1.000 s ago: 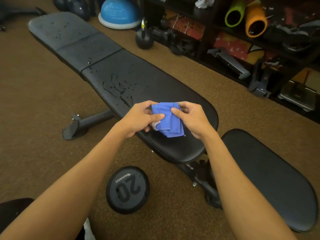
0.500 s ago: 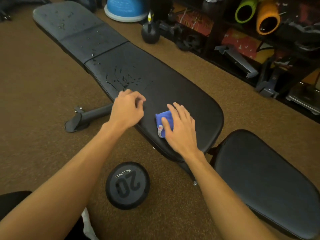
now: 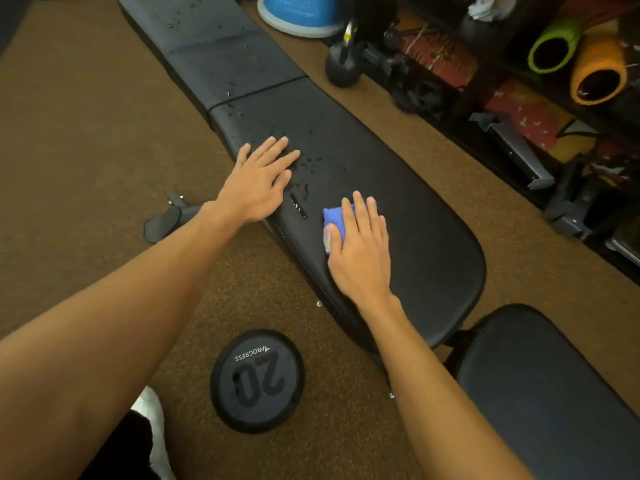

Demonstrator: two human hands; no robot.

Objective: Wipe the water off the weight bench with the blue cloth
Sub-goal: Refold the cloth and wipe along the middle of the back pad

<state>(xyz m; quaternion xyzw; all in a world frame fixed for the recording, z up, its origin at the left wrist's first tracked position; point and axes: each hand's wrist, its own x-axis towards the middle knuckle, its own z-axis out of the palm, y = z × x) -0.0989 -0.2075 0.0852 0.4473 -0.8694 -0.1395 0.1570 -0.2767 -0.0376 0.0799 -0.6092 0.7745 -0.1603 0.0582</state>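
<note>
Since half a second ago my left hand (image 3: 258,188) has uncurled: it now lies flat on the near edge of the desk (image 3: 415,202), fingers (image 3: 277,150) straight and slightly spread, gripping nothing. Below it, on the brown carpet (image 3: 86,150), sits a round black weight (image 3: 258,381) marked 20. Just right of that hand, water drops (image 3: 304,168) and streaks bead on the black padding, with more scattered farther up the pad. Next comes the blue cloth (image 3: 334,218), folded small and lying on the desk just right of the streaks. Its left part and a pale tag show; the rest is hidden. My right hand (image 3: 360,258) presses down on it as before, palm down, fingers (image 3: 360,213) straight and close together across the cloth, thumb on its left edge. Farther right, a kettlebell (image 3: 341,69) stands on the carpet beside the desk, a separate black seat pad (image 3: 554,393) fills the lower corner, and green and orange foam rollers (image 3: 554,50) lie on a dark shelf (image 3: 485,39).
</note>
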